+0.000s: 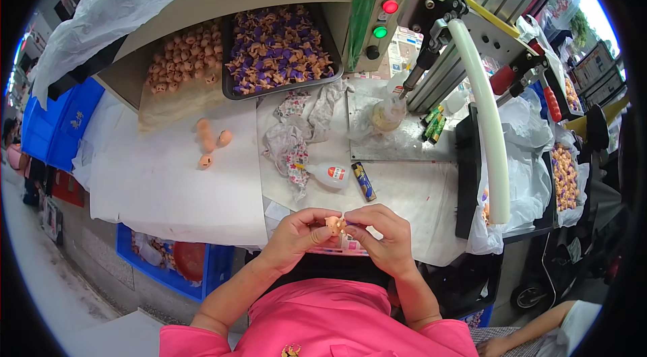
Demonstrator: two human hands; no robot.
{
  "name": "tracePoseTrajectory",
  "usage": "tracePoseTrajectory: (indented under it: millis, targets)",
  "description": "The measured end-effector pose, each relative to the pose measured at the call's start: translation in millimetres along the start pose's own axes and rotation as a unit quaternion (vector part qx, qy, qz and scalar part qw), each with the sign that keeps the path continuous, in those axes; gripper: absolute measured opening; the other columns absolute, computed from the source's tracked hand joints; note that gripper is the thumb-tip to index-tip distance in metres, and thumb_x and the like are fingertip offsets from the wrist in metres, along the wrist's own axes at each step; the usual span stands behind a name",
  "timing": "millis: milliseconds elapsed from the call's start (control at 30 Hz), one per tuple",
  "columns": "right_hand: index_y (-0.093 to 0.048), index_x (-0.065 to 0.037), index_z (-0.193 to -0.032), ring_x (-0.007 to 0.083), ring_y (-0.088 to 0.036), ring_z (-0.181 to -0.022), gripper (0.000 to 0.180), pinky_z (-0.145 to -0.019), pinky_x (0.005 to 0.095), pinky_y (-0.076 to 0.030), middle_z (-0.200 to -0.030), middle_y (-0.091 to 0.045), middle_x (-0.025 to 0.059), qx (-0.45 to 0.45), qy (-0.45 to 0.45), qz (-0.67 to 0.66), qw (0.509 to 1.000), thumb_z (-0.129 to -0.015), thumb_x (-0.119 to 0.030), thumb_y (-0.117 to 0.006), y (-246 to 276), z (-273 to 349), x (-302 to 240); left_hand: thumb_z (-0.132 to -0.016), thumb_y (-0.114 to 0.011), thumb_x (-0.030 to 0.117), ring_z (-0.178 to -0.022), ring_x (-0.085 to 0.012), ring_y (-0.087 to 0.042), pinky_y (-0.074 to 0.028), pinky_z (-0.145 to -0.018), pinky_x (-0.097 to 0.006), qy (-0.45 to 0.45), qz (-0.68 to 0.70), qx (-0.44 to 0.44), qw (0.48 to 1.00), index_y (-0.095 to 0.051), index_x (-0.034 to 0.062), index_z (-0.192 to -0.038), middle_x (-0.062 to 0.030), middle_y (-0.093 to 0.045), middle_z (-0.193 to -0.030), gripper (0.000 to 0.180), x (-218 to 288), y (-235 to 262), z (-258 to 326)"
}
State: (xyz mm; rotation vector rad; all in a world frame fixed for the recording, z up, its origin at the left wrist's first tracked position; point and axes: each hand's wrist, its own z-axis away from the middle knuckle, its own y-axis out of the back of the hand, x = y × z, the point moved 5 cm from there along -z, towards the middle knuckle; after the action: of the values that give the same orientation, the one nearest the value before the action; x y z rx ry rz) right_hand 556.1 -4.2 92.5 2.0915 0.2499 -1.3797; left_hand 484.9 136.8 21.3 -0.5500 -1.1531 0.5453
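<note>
Our left hand [296,234] pinches a smooth, rounded peach figure [333,222] between thumb and fingers, above the table [438,222] near its front edge; our right hand's [387,236] thumb and fingers close in at its right side, though we cannot tell how they grip. From the left, we see bulbous peach pieces [205,133] on white sheeting [168,188], a crumpled floral cloth [288,144], a translucent squeeze bottle [330,176], a slim dark-blue cylinder [364,182], a flat metal plate [397,149] and a thick, bowed white tube [486,121].
</note>
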Motion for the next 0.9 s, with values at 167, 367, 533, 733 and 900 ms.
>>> tracePoseTrajectory:
  millis: [167,367,533,733,900]
  targets:
    - [-0.069,-0.002,-0.094,0.0193,-0.067,-0.08,0.02,-0.071,0.0269,-0.054,-0.09,-0.068,0.0104,-0.007,0.029,-0.008,1.0,-0.075,0.002,-0.073,-6,-4,-2,-0.087,-0.069,0.012,-0.084,-0.0151,-0.064,-0.055,-0.079,-0.03,-0.016,0.008,0.009,1.0,-0.06,0.0009,-0.114,-0.0078,-0.065,-0.096,0.031,1,8,3]
    - [-0.07,0.0,-0.094,0.0197,-0.066,-0.08,0.023,-0.07,0.0278,-0.053,-0.09,-0.068,0.0108,-0.013,0.022,-0.071,0.997,-0.073,0.005,-0.075,-12,-9,1,-0.085,-0.07,0.011,-0.081,-0.016,-0.066,-0.058,-0.073,-0.029,0.018,0.078,-0.02,0.997,-0.061,0.0018,-0.11,-0.0094,-0.066,-0.096,0.029,8,11,7]
    - [-0.07,0.001,-0.094,0.0192,-0.066,-0.081,0.023,-0.072,0.0268,-0.052,-0.09,-0.068,0.0114,-0.003,0.053,-0.026,0.998,-0.072,0.005,-0.075,-18,-11,-5,-0.084,-0.071,0.011,-0.08,-0.0168,-0.068,-0.058,-0.073,-0.029,-0.009,0.053,-0.001,0.999,-0.061,0.0023,-0.108,-0.0097,-0.066,-0.096,0.028,13,14,8]
    - [-0.071,0.001,-0.094,0.0183,-0.066,-0.081,0.023,-0.072,0.0267,-0.053,-0.09,-0.068,0.0118,-0.064,-0.023,-0.116,0.991,-0.073,0.006,-0.075,-16,-14,16,-0.084,-0.071,0.011,-0.08,-0.0179,-0.068,-0.06,-0.072,-0.029,0.024,0.081,-0.011,0.996,-0.06,0.0007,-0.107,-0.0117,-0.066,-0.097,0.028,17,13,10]
    - [-0.071,0.001,-0.093,0.0181,-0.066,-0.081,0.021,-0.072,0.0268,-0.053,-0.09,-0.068,0.0121,-0.069,-0.053,-0.168,0.982,-0.073,0.005,-0.075,-17,-15,24,-0.084,-0.07,0.007,-0.079,-0.0185,-0.068,-0.061,-0.07,-0.03,-0.033,-0.032,0.005,0.999,-0.06,-0.0014,-0.104,-0.0137,-0.066,-0.097,0.023,28,6,10]
